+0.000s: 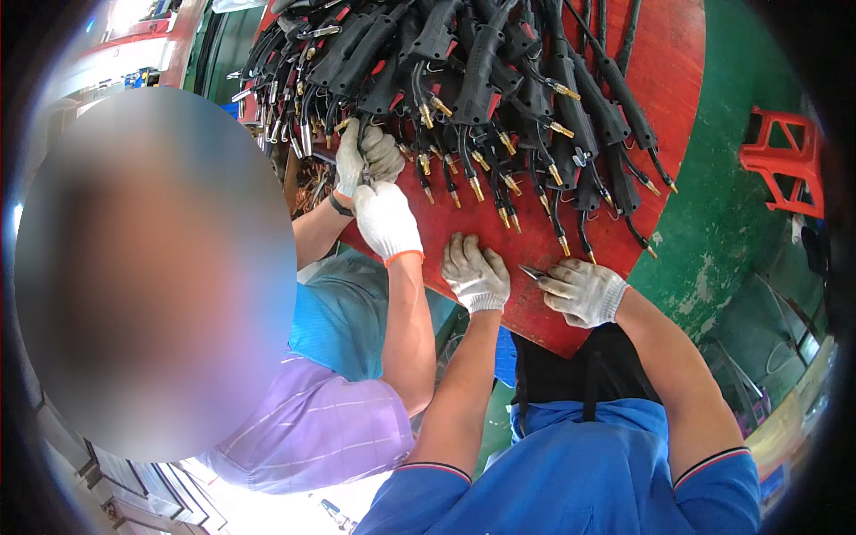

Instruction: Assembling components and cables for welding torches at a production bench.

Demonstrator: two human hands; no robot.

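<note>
One dark, pointed metal tool seems readied, clasped in the white-gloved right hand; use likely calls for steadying by the curled, white-gloved left hand, its hold hidden.

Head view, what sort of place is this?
Likely a factory workshop: what look like welding torches are heaped on a red table, the gloved right hand holds a pointed tool, and the green floor has worn patches.
</note>
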